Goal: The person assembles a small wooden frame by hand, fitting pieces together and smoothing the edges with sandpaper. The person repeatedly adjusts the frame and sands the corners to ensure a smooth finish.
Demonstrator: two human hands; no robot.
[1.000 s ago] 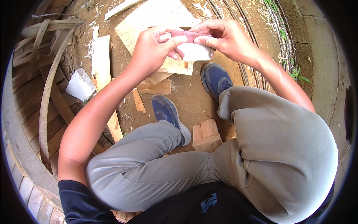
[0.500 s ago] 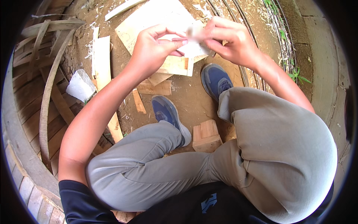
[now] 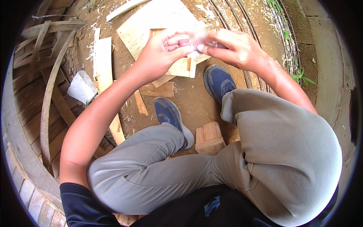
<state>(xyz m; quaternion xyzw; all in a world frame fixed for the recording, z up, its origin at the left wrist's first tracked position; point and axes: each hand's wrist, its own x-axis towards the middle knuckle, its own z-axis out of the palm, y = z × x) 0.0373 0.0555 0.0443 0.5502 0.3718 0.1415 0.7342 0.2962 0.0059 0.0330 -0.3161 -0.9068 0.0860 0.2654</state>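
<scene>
Since earlier: both hands stay raised over the feet, but the pale sheet, flat and wide a second ago, now shows only as a small blurred scrap between the fingertips.
Head view, left hand (image 3: 160, 55): fingers curled, thumb and forefinger pinching the small pale piece (image 3: 196, 38) at its near side.
Head view, right hand (image 3: 238, 49): fingers pressed together, pinching the same piece from the far side; the two hands' fingertips touch.
Thing's look: whitish with a pinkish part, thin, soft-edged from motion; its exact kind cannot be told.
Thing's place: in the air between both hands, above the wooden board (image 3: 159, 19) on the dirt ground.
Progress: judged from the pictures, the piece is being worked down small; how much is left cannot be told.
Around: blue shoes (image 3: 170, 113), a wood block (image 3: 208, 138) between the legs, a white lump (image 3: 81, 87) to the left.
</scene>
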